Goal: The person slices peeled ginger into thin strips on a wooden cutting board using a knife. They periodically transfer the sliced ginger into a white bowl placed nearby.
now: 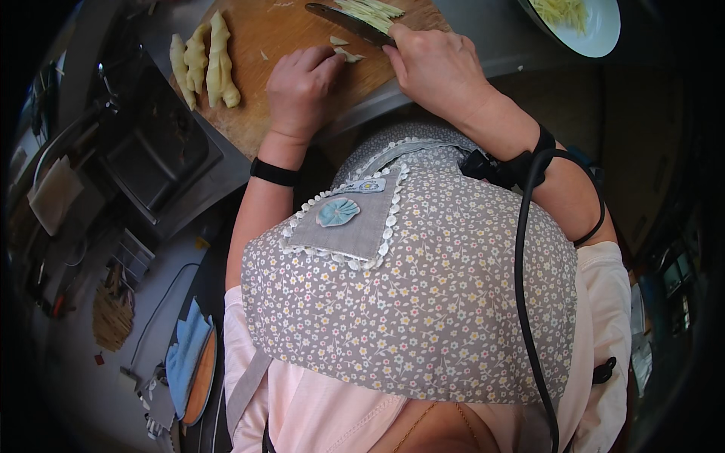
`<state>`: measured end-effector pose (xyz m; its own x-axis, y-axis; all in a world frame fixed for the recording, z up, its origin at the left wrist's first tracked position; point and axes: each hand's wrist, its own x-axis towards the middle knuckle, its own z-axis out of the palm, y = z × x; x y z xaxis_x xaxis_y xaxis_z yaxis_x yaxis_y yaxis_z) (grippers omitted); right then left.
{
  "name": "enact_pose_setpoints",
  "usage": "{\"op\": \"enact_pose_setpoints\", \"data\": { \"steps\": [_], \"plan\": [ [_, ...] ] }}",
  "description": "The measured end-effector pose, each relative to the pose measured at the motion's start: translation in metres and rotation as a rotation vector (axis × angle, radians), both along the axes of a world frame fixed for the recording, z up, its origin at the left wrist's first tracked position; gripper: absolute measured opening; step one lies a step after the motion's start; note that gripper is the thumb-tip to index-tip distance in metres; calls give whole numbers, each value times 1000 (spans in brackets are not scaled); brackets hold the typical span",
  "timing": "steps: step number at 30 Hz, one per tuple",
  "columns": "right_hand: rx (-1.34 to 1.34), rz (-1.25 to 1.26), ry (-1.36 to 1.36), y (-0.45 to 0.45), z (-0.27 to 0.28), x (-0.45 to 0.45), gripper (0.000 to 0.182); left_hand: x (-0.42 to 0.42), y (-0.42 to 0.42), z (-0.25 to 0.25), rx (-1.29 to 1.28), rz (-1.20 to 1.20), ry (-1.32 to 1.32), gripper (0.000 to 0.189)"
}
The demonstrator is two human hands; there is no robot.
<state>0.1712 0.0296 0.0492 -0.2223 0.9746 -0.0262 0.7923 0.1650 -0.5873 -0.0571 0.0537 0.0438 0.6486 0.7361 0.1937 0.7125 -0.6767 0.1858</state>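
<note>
My right hand [439, 68] grips a kitchen knife [348, 24], its dark blade pointing left over the wooden cutting board [266, 28]. Thin pale ginger strips [371, 10] lie along the far side of the blade. On the board, my left hand [300, 85] rests with curled fingers beside small ginger slices [348, 55]; its fingertips are partly hidden, so whether they pinch anything is unclear. Three peeled ginger roots sit at the board's left: a long knobbly root [222, 62], a middle root [196, 56] and a slimmer root [180, 71].
A white bowl [605, 28] with shredded ginger [561, 14] stands on the metal counter at upper right. Left of the board is a sink [161, 141] with a faucet [110, 105]. A black cable [524, 272] runs from my right forearm down over the floral apron [453, 283].
</note>
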Motion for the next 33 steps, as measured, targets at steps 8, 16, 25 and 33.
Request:
{"op": "enact_pose_setpoints", "data": {
  "steps": [8, 16, 25, 33],
  "plan": [
    [-2, 27, 5, 1, 2, -2, 17, 8, -5, -2, 85, 60, 48, 16],
    [-9, 61, -21, 5, 6, -3, 17, 8, 0, -7, 162, 64, 9, 17],
    [-21, 46, -28, 6, 6, -3, 14, 3, 4, -4, 30, 21, 69, 17],
    [-5, 63, -32, 6, 0, -1, 18, -1, 16, -6, 22, -118, 150, 9]
  ]
}}
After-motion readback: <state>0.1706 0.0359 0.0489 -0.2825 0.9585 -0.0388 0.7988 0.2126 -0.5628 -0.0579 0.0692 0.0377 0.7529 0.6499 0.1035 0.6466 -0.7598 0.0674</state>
